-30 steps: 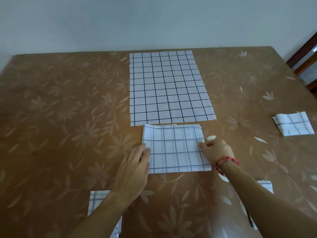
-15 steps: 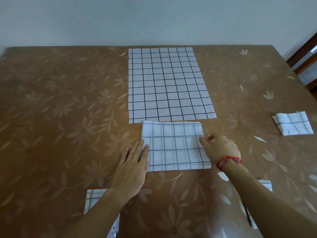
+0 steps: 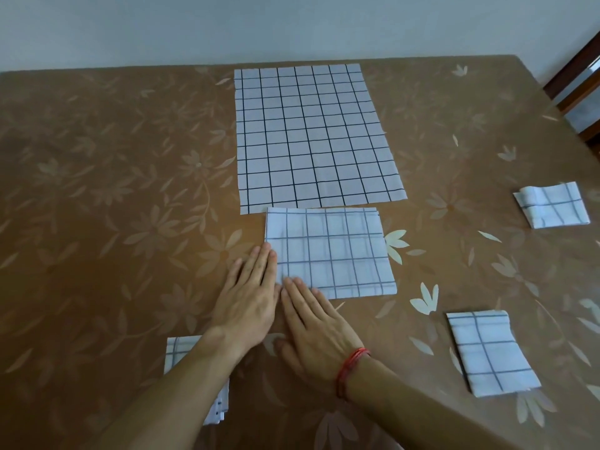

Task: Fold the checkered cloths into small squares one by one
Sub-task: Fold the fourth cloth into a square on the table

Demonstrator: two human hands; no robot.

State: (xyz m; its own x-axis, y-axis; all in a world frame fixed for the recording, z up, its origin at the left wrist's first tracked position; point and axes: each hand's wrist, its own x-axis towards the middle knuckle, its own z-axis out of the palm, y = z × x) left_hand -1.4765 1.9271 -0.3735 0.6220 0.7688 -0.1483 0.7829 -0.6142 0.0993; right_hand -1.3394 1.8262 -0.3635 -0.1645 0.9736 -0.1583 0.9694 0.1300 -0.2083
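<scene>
A partly folded checkered cloth (image 3: 334, 251) lies flat at the middle of the table. My left hand (image 3: 250, 293) lies flat with straight fingers, its fingertips on the cloth's left edge. My right hand (image 3: 315, 326), with a red thread at the wrist, lies flat beside it, fingertips touching the cloth's near left corner. Behind it an unfolded checkered cloth (image 3: 311, 138) is spread flat. Folded squares sit at the far right (image 3: 552, 204), the near right (image 3: 490, 352) and the near left (image 3: 181, 349), the last partly hidden by my left forearm.
The table wears a brown cover with a flower print (image 3: 113, 222). A dark wooden chair (image 3: 578, 82) stands past the table's right far corner. A pale wall runs behind the table.
My right hand has left the cloth's right edge and moved across to its near left corner, beside my left hand. The left hand stays at the left edge.
</scene>
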